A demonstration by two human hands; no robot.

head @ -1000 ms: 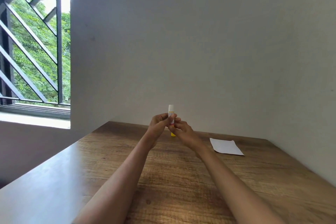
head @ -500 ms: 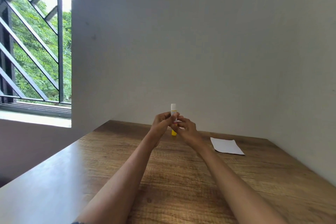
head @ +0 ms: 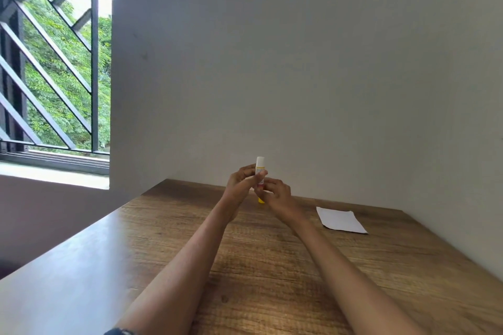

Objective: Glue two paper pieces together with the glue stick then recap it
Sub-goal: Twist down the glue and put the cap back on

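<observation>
Above the middle of the wooden counter point(head: 168, 266), a person's left hand point(head: 241, 185) pinches the upper body of a small upright glue stick with a white cap and yellow base point(head: 260, 171), while the right hand point(head: 276, 193) curls its fingers round the lower part, a two-handed hold that probably serves to pull the cap or twist the base. Beyond, near the counter's far right edge, a white rectangular paper sheet point(head: 340, 220) lies flat and waiting. Compared with a second ago, the stick sits slightly higher, the grip unchanged.
</observation>
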